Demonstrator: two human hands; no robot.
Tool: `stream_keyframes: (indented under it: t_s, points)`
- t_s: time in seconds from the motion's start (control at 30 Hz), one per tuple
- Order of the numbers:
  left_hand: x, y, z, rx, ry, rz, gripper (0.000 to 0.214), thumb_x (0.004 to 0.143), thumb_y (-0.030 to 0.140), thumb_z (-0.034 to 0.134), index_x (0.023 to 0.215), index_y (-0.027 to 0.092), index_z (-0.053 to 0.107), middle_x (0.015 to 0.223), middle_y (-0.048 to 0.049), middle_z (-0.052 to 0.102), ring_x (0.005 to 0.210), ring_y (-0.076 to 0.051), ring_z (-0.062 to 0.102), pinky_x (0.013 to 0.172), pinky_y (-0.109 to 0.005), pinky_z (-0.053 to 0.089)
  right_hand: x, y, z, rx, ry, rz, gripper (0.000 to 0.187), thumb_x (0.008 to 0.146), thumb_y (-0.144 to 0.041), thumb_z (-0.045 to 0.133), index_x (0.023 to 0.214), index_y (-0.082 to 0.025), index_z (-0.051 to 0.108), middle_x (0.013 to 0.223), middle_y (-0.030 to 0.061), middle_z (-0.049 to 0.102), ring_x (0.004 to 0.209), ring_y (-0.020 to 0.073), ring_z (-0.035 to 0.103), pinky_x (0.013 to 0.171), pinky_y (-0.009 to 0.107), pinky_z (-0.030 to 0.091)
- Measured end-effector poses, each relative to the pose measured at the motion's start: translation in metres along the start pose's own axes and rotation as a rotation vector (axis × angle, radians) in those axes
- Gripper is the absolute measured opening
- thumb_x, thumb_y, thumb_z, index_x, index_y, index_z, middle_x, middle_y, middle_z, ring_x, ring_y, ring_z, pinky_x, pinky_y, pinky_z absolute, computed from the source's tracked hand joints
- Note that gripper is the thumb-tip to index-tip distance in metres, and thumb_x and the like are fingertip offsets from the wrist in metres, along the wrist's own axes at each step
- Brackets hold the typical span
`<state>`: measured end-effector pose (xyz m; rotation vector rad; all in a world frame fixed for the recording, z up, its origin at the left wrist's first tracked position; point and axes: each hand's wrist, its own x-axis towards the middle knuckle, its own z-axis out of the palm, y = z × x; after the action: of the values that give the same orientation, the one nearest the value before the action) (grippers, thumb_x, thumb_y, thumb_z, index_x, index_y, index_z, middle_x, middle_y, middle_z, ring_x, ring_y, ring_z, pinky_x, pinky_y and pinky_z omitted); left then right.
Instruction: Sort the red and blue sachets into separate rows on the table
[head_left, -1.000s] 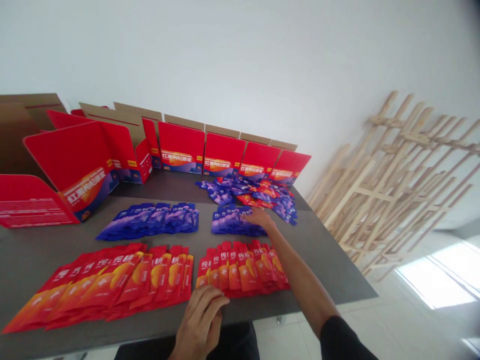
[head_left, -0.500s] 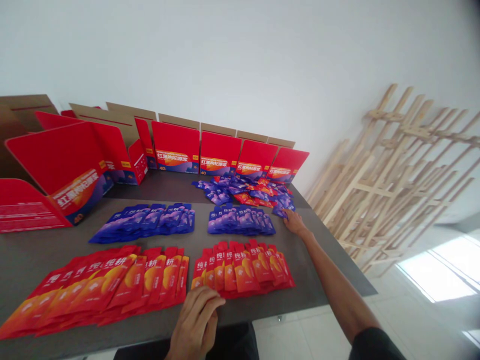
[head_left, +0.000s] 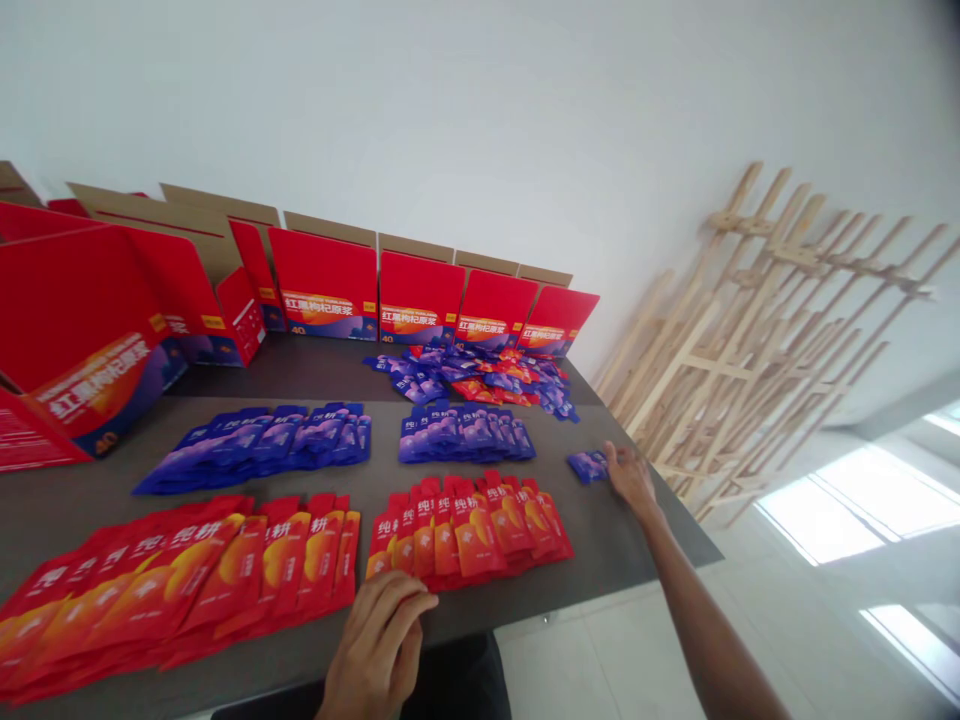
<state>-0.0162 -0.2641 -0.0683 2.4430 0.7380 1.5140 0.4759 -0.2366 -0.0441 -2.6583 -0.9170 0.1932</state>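
Observation:
My right hand is at the right side of the table, its fingertips closed on the right end of a single blue pouch. The pouch lies apart from the others. My left hand rests at the front edge of the table, fingers loosely bent and thumb apart, with nothing visible in it. Just beyond it is a fanned row of red pouches. Behind that row is a fanned row of blue pouches. Further left lie another red row and another blue row.
A loose heap of mixed blue and red pouches lies at the back right. Several open red cartons line the back and left of the table. Wooden racks lean by the wall at right.
My right hand has moved right and nearer from the heap's edge, bringing a blue pouch away with it. My left hand keeps its place at the table edge. The view has shifted slightly right.

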Motion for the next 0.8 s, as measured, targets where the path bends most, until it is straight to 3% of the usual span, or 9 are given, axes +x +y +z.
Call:
stream_keyframes:
  t_s: [0.07,0.13,0.27,0.33,0.47,0.67,0.8]
  points:
    - [0.000,0.000,0.000,0.002,0.001,0.002,0.030,0.097,-0.001,0.051,0.108,0.019,0.071,0.102,-0.0065,0.070,0.102,-0.019,0.064,0.096,-0.034,0.054,-0.009,-0.023,0.007,-0.043,-0.056,0.118,0.086,0.098,-0.073,0.033,0.151,-0.008,0.049,0.150,0.0317,0.049,0.140,0.0424,0.051,0.113,0.054,0.042]
    - [-0.001,0.000,-0.001,0.007,0.004,-0.002,0.031,0.097,-0.001,0.051,0.107,0.020,0.071,0.102,-0.0062,0.070,0.102,-0.020,0.064,0.096,-0.034,0.054,-0.013,-0.049,0.014,-0.093,-0.111,0.145,0.093,0.092,-0.078,0.043,0.155,-0.008,0.045,0.156,0.0331,0.039,0.140,0.0454,0.051,0.112,0.056,0.042]
    - [-0.001,0.001,-0.002,0.005,0.012,-0.013,0.031,0.096,-0.001,0.050,0.106,0.021,0.070,0.101,-0.0055,0.071,0.101,-0.019,0.065,0.096,-0.034,0.055,-0.011,-0.077,0.023,-0.148,-0.118,0.114,0.076,0.092,-0.061,0.055,0.151,-0.014,0.050,0.161,0.0279,0.033,0.146,0.0431,0.042,0.112,0.056,0.042]
    - [-0.001,0.002,-0.003,0.003,0.014,-0.012,0.031,0.096,-0.001,0.050,0.106,0.020,0.070,0.101,-0.0056,0.071,0.101,-0.019,0.065,0.096,-0.033,0.055,-0.008,-0.075,0.024,-0.144,-0.095,0.101,0.073,0.091,-0.056,0.058,0.151,-0.016,0.049,0.160,0.0269,0.035,0.149,0.0415,0.038,0.113,0.057,0.039]
    - [0.000,0.001,-0.001,-0.001,0.022,-0.004,0.031,0.096,-0.002,0.049,0.106,0.019,0.070,0.102,-0.0057,0.070,0.102,-0.019,0.065,0.096,-0.032,0.054,-0.002,-0.054,0.024,-0.150,-0.049,0.190,0.087,0.088,-0.063,0.060,0.155,-0.012,0.041,0.160,0.0303,0.033,0.149,0.0441,0.036,0.114,0.060,0.037]
    - [-0.003,-0.002,0.001,-0.024,0.020,-0.004,0.031,0.097,-0.001,0.049,0.107,0.019,0.070,0.104,-0.0062,0.069,0.105,-0.019,0.064,0.098,-0.033,0.053,0.013,-0.027,0.022,-0.103,-0.151,0.142,0.090,0.085,-0.057,0.068,0.157,-0.013,0.039,0.159,0.0265,0.041,0.147,0.0381,0.045,0.117,0.044,0.040]
    - [-0.005,0.000,0.001,-0.024,0.019,-0.007,0.031,0.097,-0.002,0.049,0.109,0.018,0.070,0.105,-0.0066,0.068,0.106,-0.019,0.063,0.099,-0.033,0.053,0.021,-0.024,0.021,-0.095,-0.165,0.137,0.096,0.076,-0.055,0.077,0.153,-0.009,0.044,0.152,0.0303,0.049,0.145,0.0420,0.047,0.110,0.047,0.047]
